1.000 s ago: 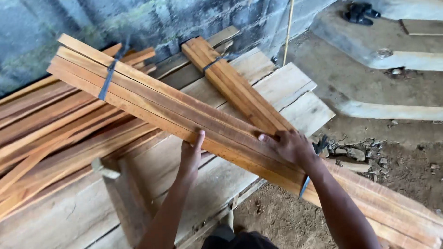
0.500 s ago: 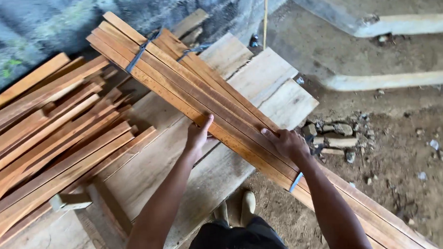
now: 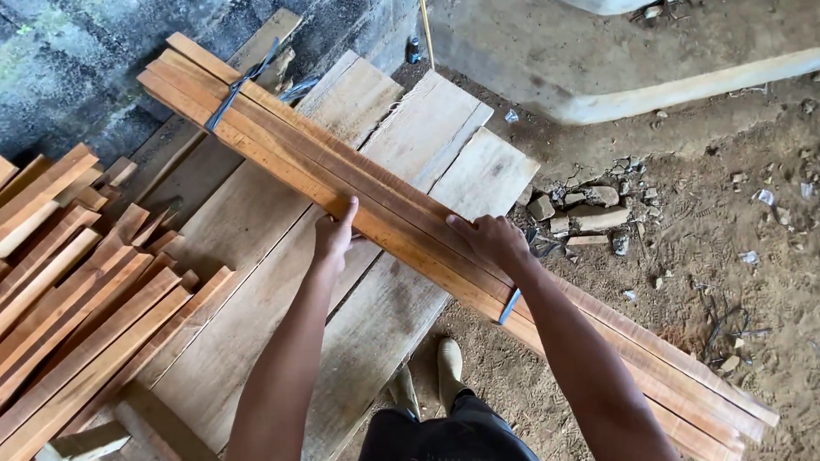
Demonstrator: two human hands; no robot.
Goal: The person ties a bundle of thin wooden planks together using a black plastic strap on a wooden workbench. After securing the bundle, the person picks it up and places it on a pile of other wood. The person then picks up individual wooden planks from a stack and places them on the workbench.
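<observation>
From the head view, our left hand [image 3: 335,235] and right hand [image 3: 488,240] both curl closed over the near edge of the strapped bundle of boards [image 3: 372,194]. It has slid away from the loose stack of boards [image 3: 58,306] onto the plank tabletop [image 3: 249,291]. Its long axis runs upper left to lower right, overhanging the dirt floor [image 3: 748,273].

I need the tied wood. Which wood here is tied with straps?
The long bundle of slats under both hands, lying across the wide planks; the slats at left lie loose.
</observation>
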